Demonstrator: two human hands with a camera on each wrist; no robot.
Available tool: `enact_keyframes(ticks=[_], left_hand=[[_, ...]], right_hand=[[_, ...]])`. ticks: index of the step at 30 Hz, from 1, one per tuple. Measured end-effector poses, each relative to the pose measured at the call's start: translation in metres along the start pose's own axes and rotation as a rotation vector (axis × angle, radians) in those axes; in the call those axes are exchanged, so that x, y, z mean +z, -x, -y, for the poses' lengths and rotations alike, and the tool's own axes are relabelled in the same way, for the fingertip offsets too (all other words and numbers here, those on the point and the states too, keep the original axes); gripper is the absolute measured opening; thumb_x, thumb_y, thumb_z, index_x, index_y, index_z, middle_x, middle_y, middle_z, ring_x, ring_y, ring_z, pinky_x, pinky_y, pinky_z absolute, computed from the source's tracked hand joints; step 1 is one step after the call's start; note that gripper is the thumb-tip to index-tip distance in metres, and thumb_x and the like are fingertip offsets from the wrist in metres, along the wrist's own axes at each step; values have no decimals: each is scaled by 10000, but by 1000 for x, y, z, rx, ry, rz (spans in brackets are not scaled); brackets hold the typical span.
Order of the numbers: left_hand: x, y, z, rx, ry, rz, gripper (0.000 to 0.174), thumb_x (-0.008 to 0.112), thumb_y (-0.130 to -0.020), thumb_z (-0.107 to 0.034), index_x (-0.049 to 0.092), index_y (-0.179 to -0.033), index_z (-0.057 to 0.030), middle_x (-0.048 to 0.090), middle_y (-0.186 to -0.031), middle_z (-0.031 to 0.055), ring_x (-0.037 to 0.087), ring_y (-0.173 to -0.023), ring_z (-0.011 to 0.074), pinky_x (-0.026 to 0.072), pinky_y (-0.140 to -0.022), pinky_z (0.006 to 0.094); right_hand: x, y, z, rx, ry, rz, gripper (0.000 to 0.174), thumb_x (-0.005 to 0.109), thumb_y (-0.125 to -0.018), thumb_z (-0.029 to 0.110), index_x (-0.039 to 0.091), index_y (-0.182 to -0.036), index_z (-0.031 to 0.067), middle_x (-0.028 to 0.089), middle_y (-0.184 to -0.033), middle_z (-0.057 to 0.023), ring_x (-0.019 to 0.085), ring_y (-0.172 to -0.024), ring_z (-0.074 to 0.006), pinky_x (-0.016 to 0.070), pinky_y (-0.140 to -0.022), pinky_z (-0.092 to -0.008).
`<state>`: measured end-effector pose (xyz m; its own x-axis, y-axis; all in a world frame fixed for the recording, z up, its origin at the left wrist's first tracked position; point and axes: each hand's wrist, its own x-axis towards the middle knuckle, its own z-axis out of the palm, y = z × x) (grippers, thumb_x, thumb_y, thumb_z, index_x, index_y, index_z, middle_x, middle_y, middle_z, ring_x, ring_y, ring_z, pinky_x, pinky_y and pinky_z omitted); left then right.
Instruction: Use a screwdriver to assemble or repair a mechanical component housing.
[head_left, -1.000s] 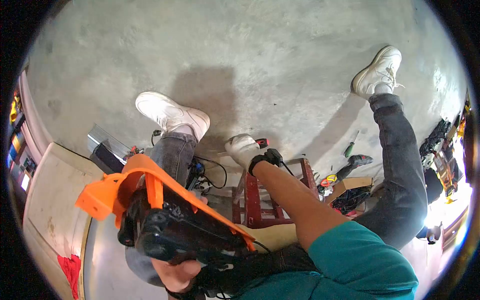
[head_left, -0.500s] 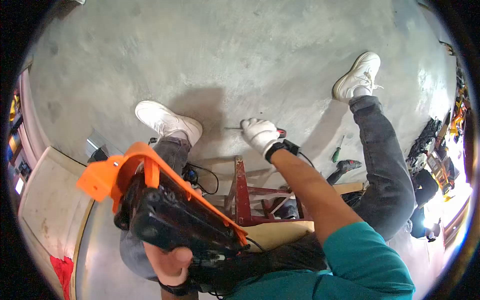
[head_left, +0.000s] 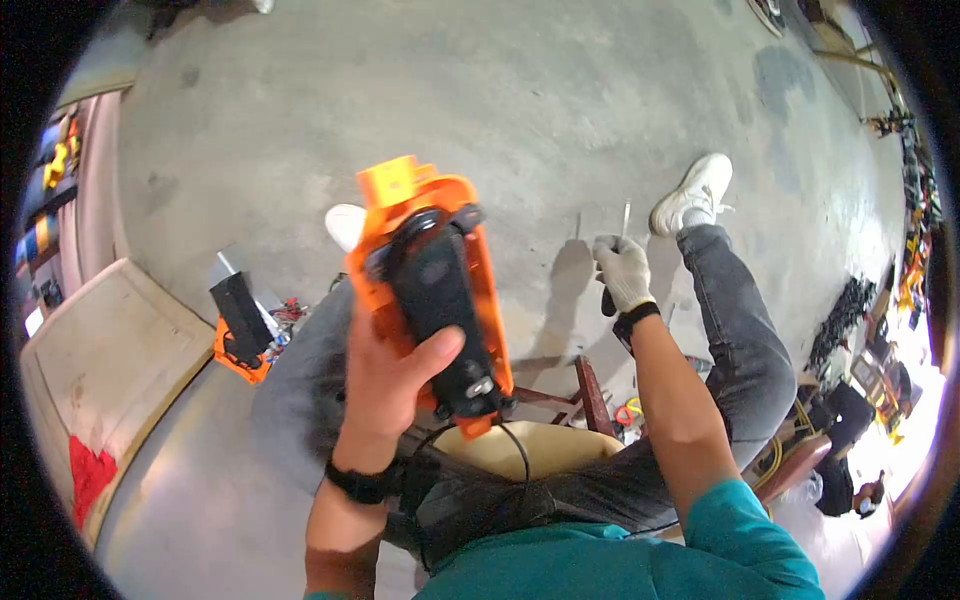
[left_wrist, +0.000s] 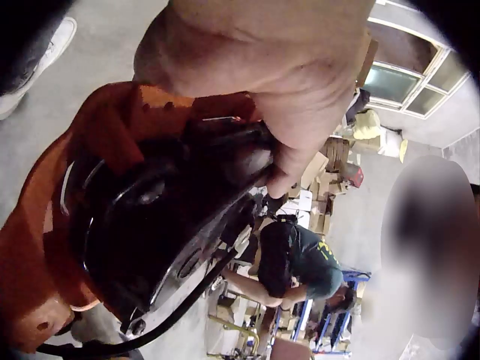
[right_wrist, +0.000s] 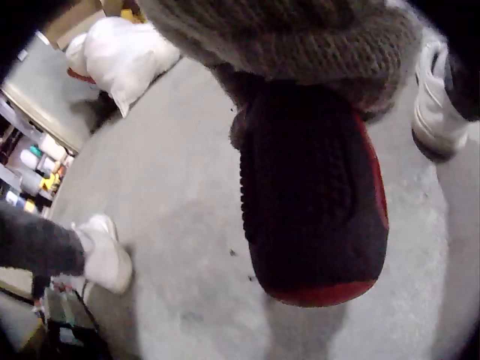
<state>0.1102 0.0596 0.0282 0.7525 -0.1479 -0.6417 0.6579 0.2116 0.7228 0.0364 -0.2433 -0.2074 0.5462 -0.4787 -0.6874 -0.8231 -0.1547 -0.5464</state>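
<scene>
In the head view my bare left hand [head_left: 385, 385] grips an orange and black housing [head_left: 487, 300], its thumb across the black body. The housing stands nearly upright in front of me, orange bracket end away from me. A thin black cable [left_wrist: 176, 324] runs along it in the left wrist view. To the right, my gloved right hand [head_left: 626, 275] holds a screwdriver [head_left: 627, 216] with its metal shaft pointing away over the floor. Its thick black and red handle [right_wrist: 315, 195] fills the middle of the right wrist view, below the knitted glove.
A dark red wooden stool [head_left: 593, 397] stands below my arms. Left on the floor lies another orange and black part [head_left: 240, 345]. Beyond it is a beige panel [head_left: 120, 350] with a red cloth [head_left: 90, 478]. Another person [left_wrist: 304, 262] is in the left wrist view's background.
My left hand has swung the housing away from my lap and turned it from slanted to nearly upright. My right hand has moved right; the screwdriver shaft has turned from pointing left to pointing away.
</scene>
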Motion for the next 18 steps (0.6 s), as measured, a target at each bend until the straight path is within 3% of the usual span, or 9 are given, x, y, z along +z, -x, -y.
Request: enact_keyframes(ticks=[1, 5, 9, 13, 18], left_hand=[[1, -4, 1, 53, -25, 38, 814, 873, -851, -85, 425, -1529, -43, 607, -1371, 66, 594, -1275, 179, 485, -1103, 374], [9, -7, 5, 158, -73, 104, 746, 850, -872, -63, 443, -1497, -42, 629, -1303, 52, 643, -1138, 142, 557, -993, 326], [18, -6, 22, 252, -187, 142, 829, 848, -866, -42, 385, -1553, -15, 623, -1376, 93, 638, -1229, 171, 533, -1055, 338], [23, 13, 49, 383, -351, 210, 951, 852, -851, -36, 301, -1625, -4, 592, -1451, 147, 607, -1317, 222, 497, -1116, 363], [29, 49, 79, 443, -491, 209, 1067, 903, -805, -168, 278, -1662, -62, 612, -1455, 204, 631, -1310, 272, 497, -1115, 371]], right_hand=[[-7, 2, 17, 14, -7, 24, 285, 721, -939, 291, 782, -1049, 35, 696, -769, -21, 679, -695, -108, 582, -632, -300], [-40, 57, 102, -130, -140, 41, 356, 726, -945, 289, 755, -1127, -15, 702, -856, -38, 661, -703, -120, 580, -664, -281], [-85, 132, 157, -376, -184, 193, 302, 702, -969, 197, 721, -1156, -39, 691, -891, -20, 642, -699, -98, 559, -670, -261], [-112, 210, 165, -475, -230, 239, 277, 734, -959, 183, 682, -1131, -29, 684, -876, -13, 645, -709, -87, 542, -645, -251], [-120, 274, 154, -521, -115, 303, 312, 748, -951, 152, 719, -1202, -30, 730, -912, -24, 641, -715, -69, 515, -609, -236]])
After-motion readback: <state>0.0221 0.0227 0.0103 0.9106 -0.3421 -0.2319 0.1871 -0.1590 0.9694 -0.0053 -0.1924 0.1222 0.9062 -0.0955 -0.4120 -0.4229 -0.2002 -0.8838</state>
